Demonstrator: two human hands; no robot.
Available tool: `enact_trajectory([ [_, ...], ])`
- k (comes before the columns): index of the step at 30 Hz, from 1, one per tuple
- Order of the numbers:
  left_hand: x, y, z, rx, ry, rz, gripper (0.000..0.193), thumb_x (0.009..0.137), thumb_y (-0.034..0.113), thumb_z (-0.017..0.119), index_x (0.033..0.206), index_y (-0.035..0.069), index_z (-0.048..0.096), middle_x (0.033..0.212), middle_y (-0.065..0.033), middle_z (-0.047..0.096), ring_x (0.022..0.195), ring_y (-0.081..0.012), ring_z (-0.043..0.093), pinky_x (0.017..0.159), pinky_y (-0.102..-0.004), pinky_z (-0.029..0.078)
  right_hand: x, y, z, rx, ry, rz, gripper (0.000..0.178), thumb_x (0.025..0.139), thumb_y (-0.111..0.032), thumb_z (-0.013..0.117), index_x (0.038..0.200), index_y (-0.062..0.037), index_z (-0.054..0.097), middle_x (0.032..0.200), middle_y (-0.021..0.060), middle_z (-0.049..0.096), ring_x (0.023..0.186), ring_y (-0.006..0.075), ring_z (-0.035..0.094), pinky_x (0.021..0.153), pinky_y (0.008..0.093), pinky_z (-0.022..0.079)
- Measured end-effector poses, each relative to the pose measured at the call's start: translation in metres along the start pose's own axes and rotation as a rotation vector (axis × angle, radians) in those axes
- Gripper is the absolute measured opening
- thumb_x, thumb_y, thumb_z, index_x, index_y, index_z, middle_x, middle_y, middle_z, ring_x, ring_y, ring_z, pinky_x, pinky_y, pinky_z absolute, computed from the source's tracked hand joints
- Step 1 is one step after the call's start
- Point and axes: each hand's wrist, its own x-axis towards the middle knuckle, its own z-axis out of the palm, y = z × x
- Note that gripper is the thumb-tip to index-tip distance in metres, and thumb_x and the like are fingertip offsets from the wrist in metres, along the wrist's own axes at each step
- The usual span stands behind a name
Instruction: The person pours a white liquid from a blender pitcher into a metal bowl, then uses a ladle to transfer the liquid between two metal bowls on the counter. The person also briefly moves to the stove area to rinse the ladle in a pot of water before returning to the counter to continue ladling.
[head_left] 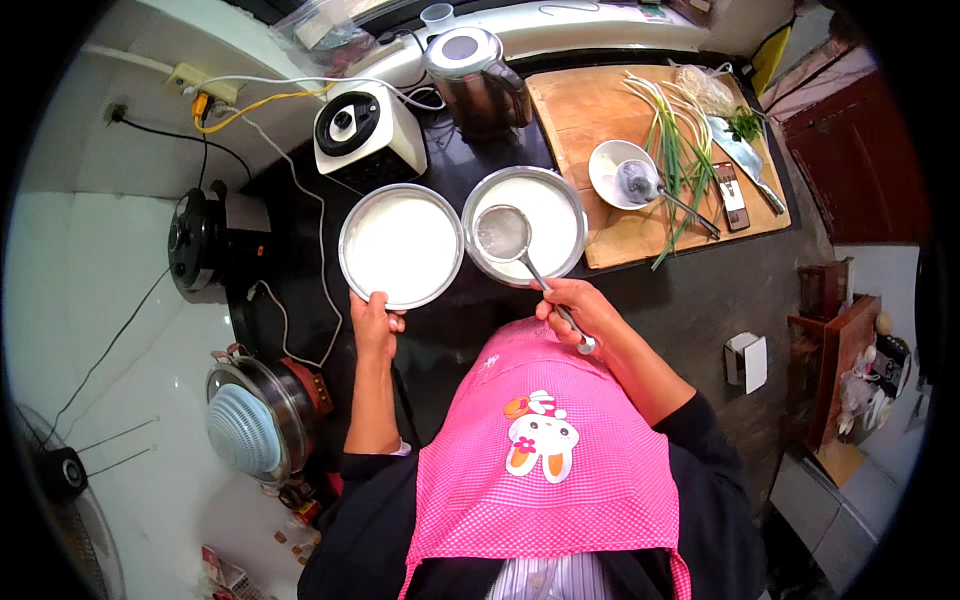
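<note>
My left hand (374,322) grips the near rim of a metal bowl (345,262) filled with white liquid. Just right of it, a second metal bowl (578,250) also holds white liquid, and the two rims meet or nearly meet. In my right hand (582,308) is the handle of a fine-mesh skimmer (503,233). Its round mesh head lies over the left part of the right bowl, at or just above the liquid; I cannot tell which. My right fingers are closed round the handle.
Behind the bowls stand a white blender base (385,150) and a steel blender jug (475,85). A wooden cutting board (570,100) at right carries green onions (672,130), a white bowl (603,170) with a ladle, a knife (765,190) and a phone (733,205). Cables cross the left side.
</note>
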Motion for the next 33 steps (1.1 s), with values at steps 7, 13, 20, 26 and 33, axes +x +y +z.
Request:
enact_trajectory([
  [7,-0.007,0.022,0.04,0.05,-0.036,0.037,0.046,0.089,0.003,0.047,0.135,0.01,0.042,0.076,-0.0082,0.06,0.044,-0.0108,0.048,0.035,-0.0245,0.04,-0.003,-0.011,0.001,0.109,-0.033,-0.004,0.023,0.099,-0.01,0.045,0.12,0.0002,0.046,0.08,0.0102,0.063,0.042,0.0105,0.043,0.033,0.0257,0.034],
  [13,-0.012,0.034,0.071,0.108,-0.037,0.055,0.049,0.089,0.002,0.046,0.137,0.009,0.041,0.073,-0.0086,0.059,0.044,-0.0114,0.049,0.034,-0.0251,0.04,-0.011,-0.02,-0.008,0.176,-0.049,-0.019,0.027,0.097,-0.01,0.046,0.122,0.0006,0.045,0.079,0.0091,0.062,0.043,0.0103,0.042,0.034,0.0254,0.032],
  [20,-0.017,0.04,0.095,0.171,-0.035,0.083,0.051,0.088,0.002,0.045,0.139,0.01,0.041,0.073,-0.0084,0.059,0.043,-0.0116,0.048,0.034,-0.025,0.038,-0.019,-0.026,-0.015,0.216,-0.051,-0.047,0.029,0.097,-0.007,0.046,0.124,0.003,0.043,0.079,0.0094,0.061,0.045,0.0098,0.043,0.034,0.0242,0.033],
  [26,-0.019,0.041,0.106,0.222,-0.026,0.097,0.053,0.088,0.001,0.045,0.139,0.01,0.041,0.073,-0.0085,0.06,0.042,-0.0113,0.048,0.033,-0.0251,0.037,-0.023,-0.029,-0.022,0.228,-0.061,-0.045,0.029,0.098,-0.007,0.046,0.125,0.003,0.043,0.081,0.0106,0.061,0.047,0.0097,0.045,0.034,0.0242,0.034],
  [33,-0.025,0.043,0.111,0.241,-0.042,0.116,0.052,0.088,0.001,0.045,0.139,0.008,0.042,0.075,-0.0092,0.061,0.043,-0.0113,0.05,0.033,-0.0246,0.038,-0.025,-0.029,-0.026,0.226,-0.08,-0.043,0.027,0.098,-0.006,0.045,0.124,0.0018,0.043,0.081,0.01,0.06,0.048,0.0093,0.045,0.035,0.0242,0.035],
])
